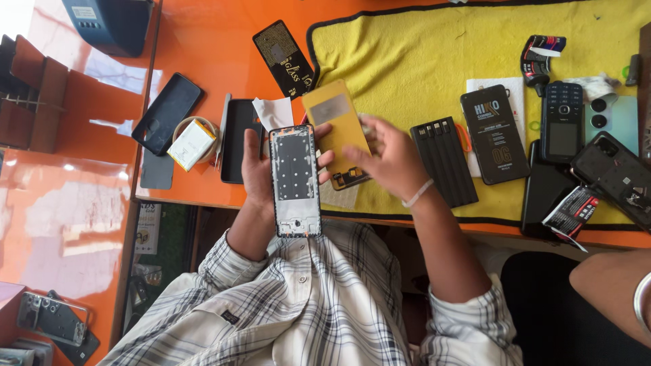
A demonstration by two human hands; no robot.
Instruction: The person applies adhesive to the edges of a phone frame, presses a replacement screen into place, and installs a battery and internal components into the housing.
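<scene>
Phone frame [295, 179], stripped to its bare middle shell, stands upright in my left hand [256, 177], fingers wrapped behind it and thumb on its edge, above the yellow towel [420, 54] and the orange table [203, 41]. I judge the teardown well along, with reassembly left. My right hand [386, 159] pinches a yellow panel [336, 125] just beside the frame, touching its right edge.

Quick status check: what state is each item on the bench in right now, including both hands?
left hand: gripping the phone frame
phone frame: opened, insides showing, held upright
right hand: holding the yellow back cover
yellow back cover: detached, tilted
keypad phone: screen dark, lying flat
power bank: lying flat on the yellow towel
black phone case: empty, flat
</scene>
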